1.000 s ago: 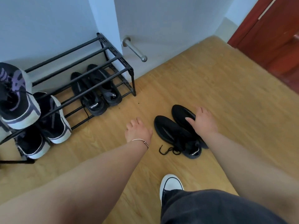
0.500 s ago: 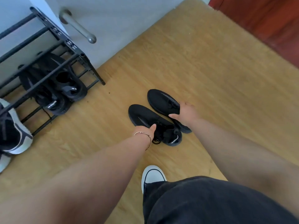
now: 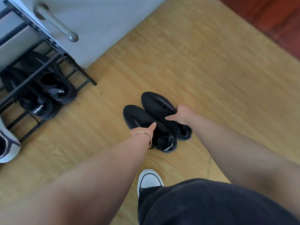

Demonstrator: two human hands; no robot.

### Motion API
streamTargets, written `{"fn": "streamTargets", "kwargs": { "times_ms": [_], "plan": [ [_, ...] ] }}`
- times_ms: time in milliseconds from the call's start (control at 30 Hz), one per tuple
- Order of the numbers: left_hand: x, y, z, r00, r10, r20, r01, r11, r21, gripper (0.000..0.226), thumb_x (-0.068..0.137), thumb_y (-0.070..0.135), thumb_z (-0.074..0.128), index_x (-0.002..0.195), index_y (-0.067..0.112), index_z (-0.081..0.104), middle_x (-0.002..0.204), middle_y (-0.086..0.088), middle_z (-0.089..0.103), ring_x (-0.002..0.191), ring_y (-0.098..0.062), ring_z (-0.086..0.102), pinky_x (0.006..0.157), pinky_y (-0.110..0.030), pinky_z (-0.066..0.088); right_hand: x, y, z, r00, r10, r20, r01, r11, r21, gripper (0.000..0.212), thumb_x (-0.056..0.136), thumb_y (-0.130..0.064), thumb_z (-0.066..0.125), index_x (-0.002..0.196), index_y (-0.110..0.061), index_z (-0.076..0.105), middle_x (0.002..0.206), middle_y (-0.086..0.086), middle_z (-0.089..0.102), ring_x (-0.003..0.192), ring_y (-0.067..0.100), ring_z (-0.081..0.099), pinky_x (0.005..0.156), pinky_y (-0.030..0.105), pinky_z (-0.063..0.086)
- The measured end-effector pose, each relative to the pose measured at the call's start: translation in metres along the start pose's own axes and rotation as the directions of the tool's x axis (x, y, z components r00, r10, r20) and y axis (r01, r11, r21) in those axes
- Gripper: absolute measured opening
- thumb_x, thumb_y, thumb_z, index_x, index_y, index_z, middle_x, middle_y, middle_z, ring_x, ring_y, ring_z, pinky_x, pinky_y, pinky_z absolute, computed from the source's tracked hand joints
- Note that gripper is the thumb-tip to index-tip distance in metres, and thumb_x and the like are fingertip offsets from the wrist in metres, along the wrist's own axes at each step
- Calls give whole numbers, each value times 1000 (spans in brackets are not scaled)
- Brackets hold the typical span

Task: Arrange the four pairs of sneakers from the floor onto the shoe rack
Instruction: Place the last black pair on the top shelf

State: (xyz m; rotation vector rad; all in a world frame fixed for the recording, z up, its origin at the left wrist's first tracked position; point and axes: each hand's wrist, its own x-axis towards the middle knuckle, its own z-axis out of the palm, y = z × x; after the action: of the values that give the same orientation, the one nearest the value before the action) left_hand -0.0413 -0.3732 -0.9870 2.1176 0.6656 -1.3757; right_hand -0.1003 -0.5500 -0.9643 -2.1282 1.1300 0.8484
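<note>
Two black sneakers lie side by side on the wooden floor, toes pointing away from me. My left hand [image 3: 146, 129], with a thin bracelet at the wrist, grips the left black sneaker [image 3: 138, 116] at its middle. My right hand [image 3: 181, 113] is closed over the right black sneaker [image 3: 155, 101] near its laces. The black metal shoe rack [image 3: 48, 41] stands at the upper left against the wall. A black pair [image 3: 53, 93] sits on its lower tier. A black-and-white sneaker [image 3: 7, 146] shows at the left edge.
A white door with a metal lever handle [image 3: 65, 30] is just right of the rack. My white-toed shoe [image 3: 148, 178] and dark trouser leg [image 3: 211, 203] fill the bottom. Red-brown woodwork [image 3: 276, 21] runs along the upper right.
Both hands came down onto the black pair on the floor and closed on one sneaker each. The view swung right, pushing the rack to the left edge.
</note>
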Motion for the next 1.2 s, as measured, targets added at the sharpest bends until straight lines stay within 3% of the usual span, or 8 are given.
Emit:
{"fn": "streamTargets", "kwargs": {
  "times_ms": [300,400,533,633,800,967,1067,1200],
  "plan": [
    [22,-21,-22,995,90,47,-90,996,1,73,65,67,78,109,9,68,104,-9,72,99,-30,72,93,-42,59,-7,6,4,999,35,-3,-34,988,154,55,85,-47,77,114,-1,66,111,14,71,105,35,65,89,43,53],
    [31,-28,-37,989,135,54,-132,990,-47,68,53,62,79,93,9,69,98,-10,75,97,-33,73,93,-43,59,-10,8,9,999,38,12,-40,980,196,45,86,-46,77,92,-4,61,86,8,63,87,31,61,69,37,47],
    [31,-32,-53,973,223,60,-221,974,-40,46,72,46,83,71,8,58,70,-10,64,84,-36,71,94,-48,59,-17,8,13,999,49,21,-53,958,282,43,87,-41,77,78,-10,49,71,0,48,73,25,47,55,31,32],
    [28,-37,-65,966,254,52,-251,966,-62,54,60,48,82,81,1,66,82,-18,72,87,-37,73,92,-50,60,-22,3,15,999,33,32,-41,950,308,41,86,-42,78,88,-6,58,77,2,55,77,26,53,63,33,40],
    [22,-43,-89,958,287,19,-286,957,-48,33,78,40,81,75,11,66,73,-8,66,83,-34,71,94,-48,59,-32,-14,20,1000,-4,26,-5,938,347,41,86,-41,78,94,-7,58,80,3,57,75,24,53,60,31,41],
    [16,-46,-123,945,328,-19,-328,941,-78,33,79,41,80,81,12,66,78,-5,69,88,-32,72,93,-44,59,-47,-41,25,1000,-25,17,17,931,365,53,87,-44,76,114,1,65,93,9,63,89,29,59,88,41,50],
    [16,-55,-147,929,365,-65,-371,921,-116,42,73,47,79,94,12,71,93,-7,75,93,-31,73,92,-45,60,-58,-65,31,999,-45,2,40,905,423,62,85,-46,78,128,-4,62,114,11,67,106,30,62,88,39,47],
    [14,-68,-183,910,391,-136,-409,901,-147,34,81,44,77,97,15,71,89,-2,73,93,-28,73,91,-42,59,-73,-99,44,996,-75,-38,84,884,460,55,82,-45,80,117,-5,64,112,10,68,101,29,63,83,39,47]
  ]
}}
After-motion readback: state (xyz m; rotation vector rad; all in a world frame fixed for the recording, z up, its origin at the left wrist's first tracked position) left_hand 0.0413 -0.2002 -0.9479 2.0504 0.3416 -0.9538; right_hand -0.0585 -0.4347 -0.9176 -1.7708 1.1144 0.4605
